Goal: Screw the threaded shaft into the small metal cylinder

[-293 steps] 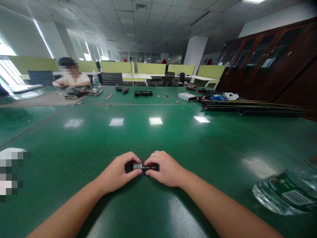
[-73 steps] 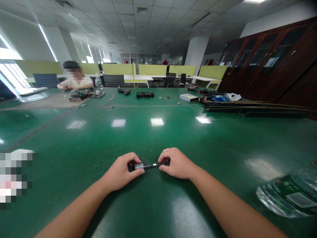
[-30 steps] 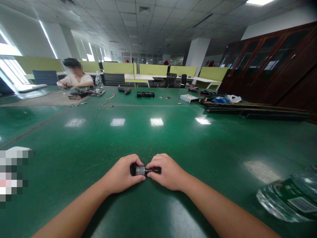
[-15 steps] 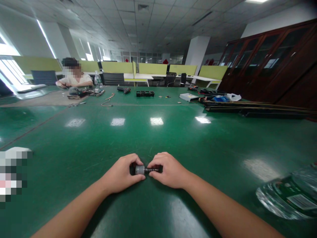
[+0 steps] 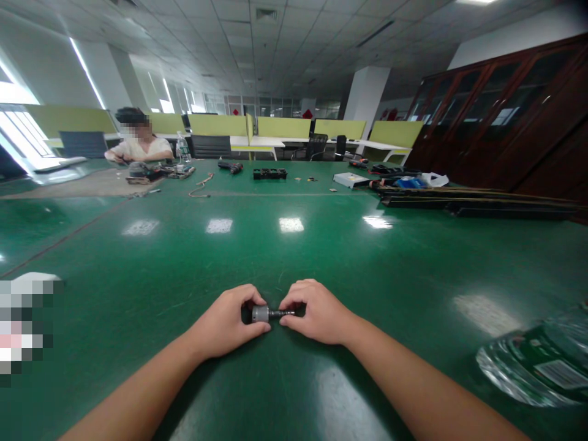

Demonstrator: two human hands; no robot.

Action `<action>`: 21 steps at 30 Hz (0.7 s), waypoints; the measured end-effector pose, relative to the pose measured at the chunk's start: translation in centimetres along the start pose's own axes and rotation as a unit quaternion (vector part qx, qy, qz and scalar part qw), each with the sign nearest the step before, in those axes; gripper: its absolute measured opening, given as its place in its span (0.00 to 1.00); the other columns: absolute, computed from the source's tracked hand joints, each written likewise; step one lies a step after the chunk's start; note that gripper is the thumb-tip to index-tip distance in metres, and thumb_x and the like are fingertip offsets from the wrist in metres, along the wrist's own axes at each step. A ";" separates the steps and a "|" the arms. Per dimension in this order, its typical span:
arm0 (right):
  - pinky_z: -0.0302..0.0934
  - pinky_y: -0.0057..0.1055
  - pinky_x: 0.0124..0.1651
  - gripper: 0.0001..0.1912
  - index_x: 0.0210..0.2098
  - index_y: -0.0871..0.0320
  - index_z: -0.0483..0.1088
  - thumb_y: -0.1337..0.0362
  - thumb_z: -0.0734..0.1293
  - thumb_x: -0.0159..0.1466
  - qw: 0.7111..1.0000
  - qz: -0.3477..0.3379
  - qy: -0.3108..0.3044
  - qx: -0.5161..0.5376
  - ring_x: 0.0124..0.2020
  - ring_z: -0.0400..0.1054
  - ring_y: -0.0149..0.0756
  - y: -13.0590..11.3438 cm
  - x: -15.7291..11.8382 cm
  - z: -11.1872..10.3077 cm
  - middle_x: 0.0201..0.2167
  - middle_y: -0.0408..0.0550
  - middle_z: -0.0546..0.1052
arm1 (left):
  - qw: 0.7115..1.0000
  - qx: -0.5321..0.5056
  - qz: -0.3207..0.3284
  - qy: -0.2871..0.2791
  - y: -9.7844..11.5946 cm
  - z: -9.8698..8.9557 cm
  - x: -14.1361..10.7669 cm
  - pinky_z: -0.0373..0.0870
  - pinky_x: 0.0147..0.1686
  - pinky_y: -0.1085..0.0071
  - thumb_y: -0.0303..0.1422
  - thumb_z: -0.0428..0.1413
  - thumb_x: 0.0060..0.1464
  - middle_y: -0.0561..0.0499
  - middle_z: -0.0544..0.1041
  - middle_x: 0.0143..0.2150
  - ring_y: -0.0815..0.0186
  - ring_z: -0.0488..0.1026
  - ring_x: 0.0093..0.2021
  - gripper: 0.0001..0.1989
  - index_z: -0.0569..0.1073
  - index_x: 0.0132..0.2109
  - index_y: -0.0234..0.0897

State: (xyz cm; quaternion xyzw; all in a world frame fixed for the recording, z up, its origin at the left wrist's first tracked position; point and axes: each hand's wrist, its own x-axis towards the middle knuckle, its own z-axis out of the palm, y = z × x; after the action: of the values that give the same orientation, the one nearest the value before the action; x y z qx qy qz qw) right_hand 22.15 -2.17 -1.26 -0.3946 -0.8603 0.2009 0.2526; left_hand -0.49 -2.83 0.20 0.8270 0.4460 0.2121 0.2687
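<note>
Labels: clear bottle (image 5: 533,361) at the right edge of the desk (image 5: 257,257) wears a green label (image 5: 546,355) with a pale barcode patch; lettering too blurred to read. White box (image 5: 350,180) at the far side, any print on it too small to make out.

Left grip (image 5: 229,324), bare hand: thumb below, fingers above, clamped on a grey metal cylinder (image 5: 260,314). Open only to the cylinder's width. Cylinder lies on its side, front and centre, low over the desk; whether it touches the surface, cannot tell.

Right grip (image 5: 316,312): thumb and forefinger nearly together, clamped on the dark shaft (image 5: 274,313) that runs out of the cylinder toward the right. Shaft's tip shows inside the curl of the fingers. Hands just beside each other, fingertips apart.

Against half a second ago: right grip a little farther out along the shaft, more of it bared next to the cylinder. Left grip and cylinder hardly shifted. Some two seconds back the right grip stood farther off, at a dark coiled piece.
</note>
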 end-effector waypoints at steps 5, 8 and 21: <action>0.57 0.32 0.43 0.05 0.32 0.55 0.77 0.64 0.73 0.55 1.000 0.007 0.007 -0.009 0.34 0.69 0.33 0.2 0.1 -0.3 0.29 0.43 0.77 | 1.000 0.005 -0.012 0.004 0.0 -0.1 0.1 0.65 0.35 0.70 0.35 0.62 0.49 0.51 0.75 0.36 0.63 0.71 0.36 0.09 0.72 0.37 0.37; 0.58 0.31 0.41 0.05 0.32 0.55 0.77 0.65 0.73 0.55 1.000 0.012 0.006 -0.014 0.33 0.68 0.33 0.4 0.1 -0.5 0.28 0.43 0.76 | 1.000 0.007 -0.016 0.008 0.1 -0.1 0.1 0.65 0.35 0.70 0.35 0.62 0.49 0.51 0.75 0.36 0.63 0.71 0.36 0.10 0.72 0.37 0.37; 0.59 0.29 0.36 0.04 0.31 0.56 0.78 0.66 0.72 0.54 0.999 0.033 0.007 -0.018 0.31 0.68 0.32 1.7 0.0 -1.6 0.27 0.43 0.76 | 1.000 0.006 -0.021 0.011 0.2 -0.2 0.1 0.66 0.36 0.69 0.35 0.62 0.49 0.51 0.76 0.37 0.62 0.72 0.36 0.10 0.72 0.37 0.38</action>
State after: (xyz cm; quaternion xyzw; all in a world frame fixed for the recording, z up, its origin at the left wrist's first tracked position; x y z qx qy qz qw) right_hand 24.07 -0.91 -0.92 -0.4289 -0.8483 0.1911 0.2447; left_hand -0.45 -2.77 0.52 0.8165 0.4676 0.2132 0.2630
